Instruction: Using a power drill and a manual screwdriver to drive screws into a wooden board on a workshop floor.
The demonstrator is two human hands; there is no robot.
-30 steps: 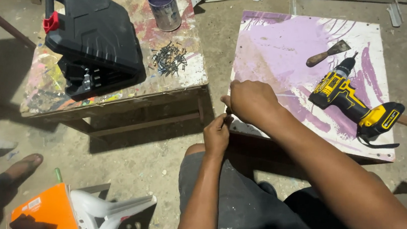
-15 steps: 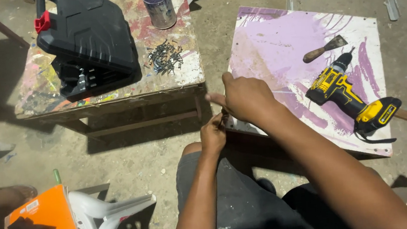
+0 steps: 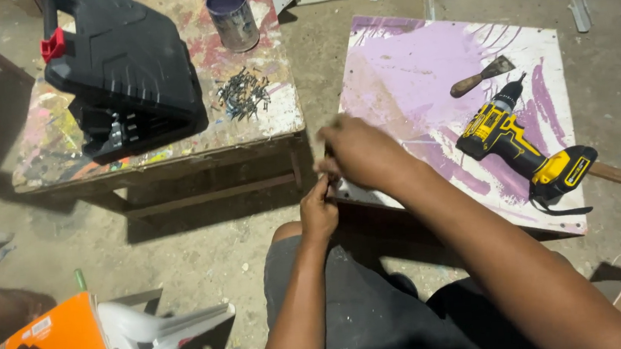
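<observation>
Both hands meet at the near left corner of the purple-painted board [image 3: 420, 60]. The left hand [image 3: 319, 215] pinches something small from below; the right hand [image 3: 353, 152] is blurred, its fingers closed on the same small thing, but I cannot tell what it is. It could slip and drop to the dirty floor. The drill [image 3: 526, 152] lies on the board, right. An orange box [image 3: 63, 342] with a small white label sits near left.
</observation>
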